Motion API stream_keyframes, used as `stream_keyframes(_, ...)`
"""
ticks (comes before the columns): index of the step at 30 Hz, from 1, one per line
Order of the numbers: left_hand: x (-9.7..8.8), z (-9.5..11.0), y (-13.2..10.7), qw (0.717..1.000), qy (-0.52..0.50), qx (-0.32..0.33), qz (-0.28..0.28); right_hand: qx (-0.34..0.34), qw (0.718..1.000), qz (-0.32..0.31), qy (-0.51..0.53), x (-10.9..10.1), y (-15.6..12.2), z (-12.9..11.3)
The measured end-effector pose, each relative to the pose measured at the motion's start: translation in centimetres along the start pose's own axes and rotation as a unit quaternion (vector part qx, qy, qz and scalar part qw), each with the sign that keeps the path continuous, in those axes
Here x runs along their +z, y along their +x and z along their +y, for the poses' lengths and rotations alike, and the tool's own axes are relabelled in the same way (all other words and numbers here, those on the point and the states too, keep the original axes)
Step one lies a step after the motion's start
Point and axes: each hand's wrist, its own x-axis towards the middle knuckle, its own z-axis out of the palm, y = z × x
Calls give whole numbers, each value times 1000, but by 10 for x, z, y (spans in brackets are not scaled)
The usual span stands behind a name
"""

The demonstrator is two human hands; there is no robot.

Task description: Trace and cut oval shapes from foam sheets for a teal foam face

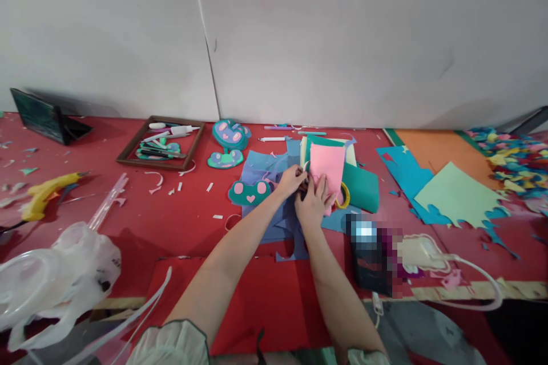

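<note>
A pink sheet (327,162) of felt or foam lies over a stack of green and cream sheets. My right hand (314,202) grips its lower left part, fingers across the front. Close beside it, my left hand (293,179) is closed in a pinch at the sheet's left edge; what lies between its fingertips is too small to make out. A yellow ring-shaped handle (343,197) pokes out right of the sheet. Left of my hands rests a teal cutout (250,193) with pink patches and a heart. Blue sheets (261,168) lie beneath.
A brown frame (160,165) holds pens and cutters. Finished-looking cutouts (230,136) stand beside it. Farther left are a yellow glue gun (49,191) and a plastic bag (85,256). To the right lie a phone (368,262), a pale green sheet (456,194) and colourful scraps (518,159).
</note>
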Motion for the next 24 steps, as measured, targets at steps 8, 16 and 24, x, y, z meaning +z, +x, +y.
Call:
stream_keyframes(8, -41, 37, -21, 994, 9, 86, 60, 10, 1000, 21, -3, -3, 0, -1)
stream_keyframes(16, -112, 15, -81, 979, -149, 36, 136, -6, 1000, 18, 2, -5, -4, 1)
stream_keyframes(24, -121, -30, -96, 971, -174, 63, 149, -29, 997, 60, 36, -16, -1, -5)
